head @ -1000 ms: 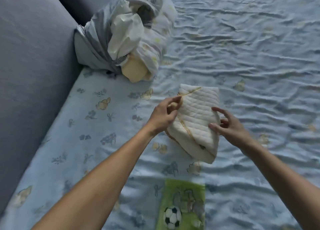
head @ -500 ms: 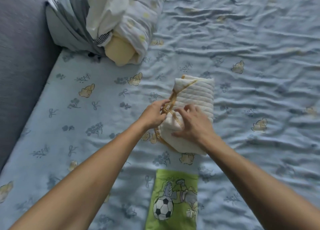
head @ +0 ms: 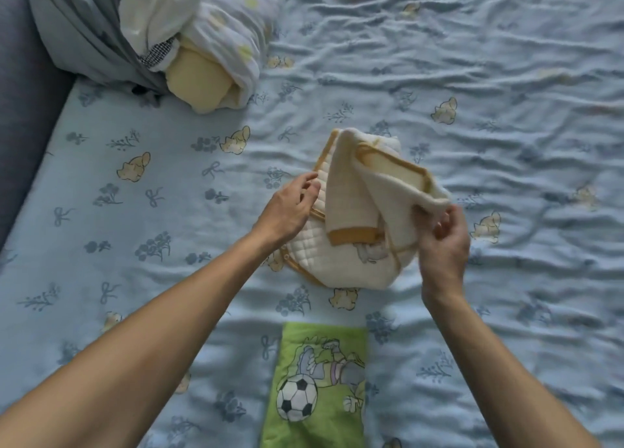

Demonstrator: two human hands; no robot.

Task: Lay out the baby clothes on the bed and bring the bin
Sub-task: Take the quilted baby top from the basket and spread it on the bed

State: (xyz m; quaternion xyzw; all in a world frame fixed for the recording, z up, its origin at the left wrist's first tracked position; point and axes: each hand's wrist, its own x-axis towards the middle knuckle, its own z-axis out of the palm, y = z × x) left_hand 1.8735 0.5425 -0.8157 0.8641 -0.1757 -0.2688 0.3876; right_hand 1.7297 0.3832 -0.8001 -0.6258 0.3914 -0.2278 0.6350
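Note:
A cream quilted baby garment (head: 351, 208) with mustard trim lies half unfolded in the middle of the bed (head: 489, 116), which has a light blue printed sheet. My right hand (head: 442, 235) pinches one flap of the garment at its right edge and lifts it off the rest. My left hand (head: 290, 208) rests on the garment's left edge with the fingers loosely curled against the fabric. A green piece with a football print (head: 317, 387) lies flat near the bottom of the view. No bin is in view.
A bundle of more clothes and cloths (head: 158, 32), grey, white and pale yellow, is heaped at the top left of the bed. A grey padded wall or headboard (head: 23, 103) runs along the bed's left side.
The garment was a folded packet under both hands; now my right hand has drawn a flap out to the right and opened it. The view has shifted slightly.

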